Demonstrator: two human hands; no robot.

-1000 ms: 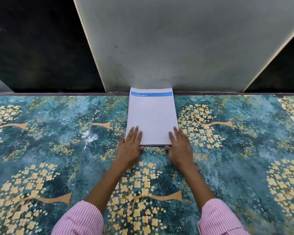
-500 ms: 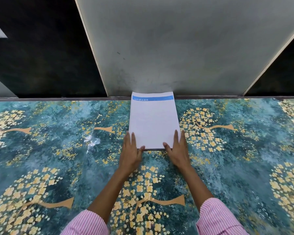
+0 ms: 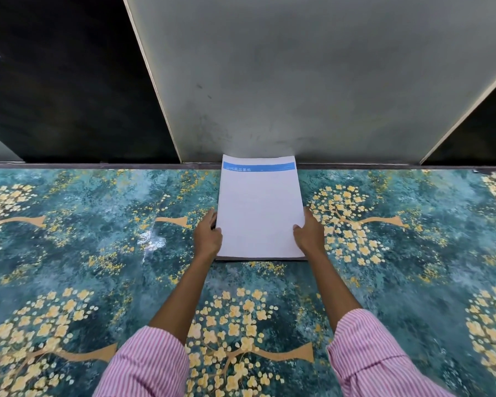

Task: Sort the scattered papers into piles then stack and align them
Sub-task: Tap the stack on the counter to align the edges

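A single stack of white papers (image 3: 259,213), its top sheet carrying a blue header band, lies flat on the teal flowered tabletop (image 3: 98,253). Its far edge reaches the table's back edge. My left hand (image 3: 208,237) presses against the stack's left side, thumb on the edge. Against the right side rests my right hand (image 3: 308,234), its thumb lying on the top sheet. Both hands squeeze the stack between them near its lower half. The sheets look flush with one another.
Behind the table a grey panel (image 3: 312,81) rises right at the stack's far edge, flanked by dark gaps. A narrow dark rim (image 3: 98,165) runs along the table's back. Pink striped sleeves cover my forearms at the bottom.
Both hands have left the stack's near edge and slid up onto its left and right sides. The stack itself has stayed where it was.
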